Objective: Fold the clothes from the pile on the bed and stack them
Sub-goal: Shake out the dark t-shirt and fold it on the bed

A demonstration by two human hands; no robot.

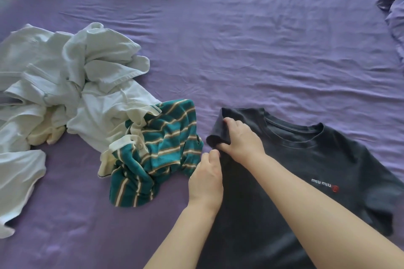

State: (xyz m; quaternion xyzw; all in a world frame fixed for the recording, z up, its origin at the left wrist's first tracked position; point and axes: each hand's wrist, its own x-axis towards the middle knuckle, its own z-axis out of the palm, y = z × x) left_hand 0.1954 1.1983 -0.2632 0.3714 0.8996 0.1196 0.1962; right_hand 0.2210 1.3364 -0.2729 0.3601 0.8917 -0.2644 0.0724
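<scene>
Dark T-shirt (306,159) lies collar away — right hand (242,140) pinches its left sleeve (218,131), left hand (206,178) grips the side edge just below — fold goes rightward.

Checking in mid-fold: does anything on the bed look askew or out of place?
The dark T-shirt lies at a slant, its sleeve bunched in the right hand; the left hand pinches its edge. The pile remains crumpled. No damage shows.
</scene>
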